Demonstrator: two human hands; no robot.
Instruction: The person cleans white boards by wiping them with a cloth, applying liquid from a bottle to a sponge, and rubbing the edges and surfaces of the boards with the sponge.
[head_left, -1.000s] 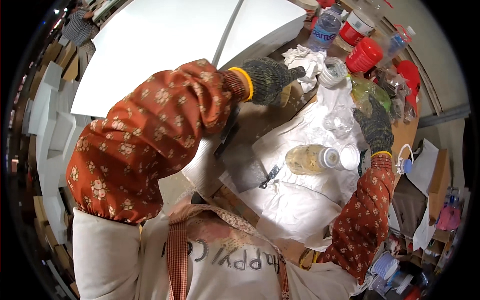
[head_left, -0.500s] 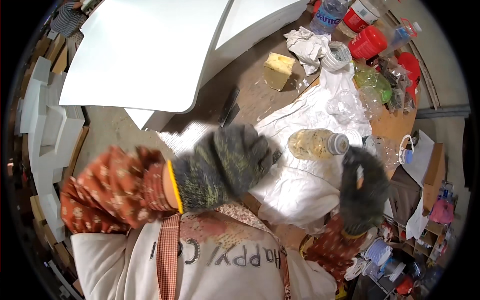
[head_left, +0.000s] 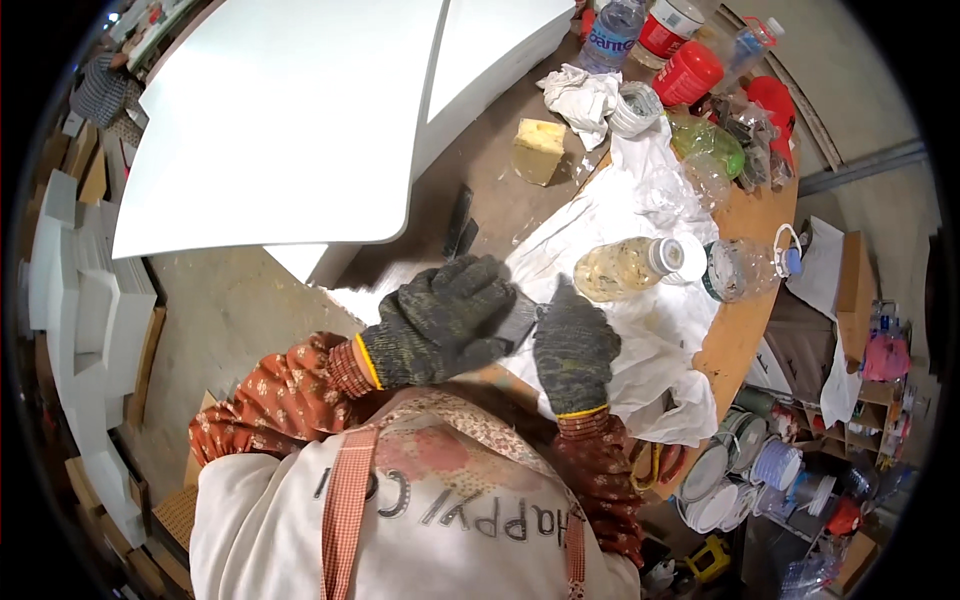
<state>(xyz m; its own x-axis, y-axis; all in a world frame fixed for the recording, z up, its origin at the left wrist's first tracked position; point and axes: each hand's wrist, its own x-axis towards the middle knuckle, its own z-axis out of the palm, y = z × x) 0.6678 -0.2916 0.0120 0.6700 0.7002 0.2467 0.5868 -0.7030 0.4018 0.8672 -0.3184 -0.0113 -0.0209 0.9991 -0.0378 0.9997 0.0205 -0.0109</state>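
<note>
My left hand (head_left: 445,318), in a dark knitted glove with a yellow cuff, is closed on a flat grey piece (head_left: 518,322) whose kind I cannot make out. It sticks out between thumb and fingers. Beside its other edge is my right hand (head_left: 577,350), gloved alike, fingers bent together; what they hold, if anything, is hidden. Both hands are over the near part of a white cloth (head_left: 640,330). Just beyond the right hand lies a clear bottle (head_left: 615,270) with a white cap and murky, yellowish contents.
A large white curved panel (head_left: 280,120) fills the far left. On the bench are a dark flat tool (head_left: 460,222), a yellow block (head_left: 538,150), crumpled white cloth (head_left: 583,100), a red container (head_left: 688,73) and several bottles. Another bottle (head_left: 735,270) lies at the right edge.
My right hand has moved left from beside the bottle's cap to meet my left hand. The left hand has shifted slightly, and the view has turned a little.
</note>
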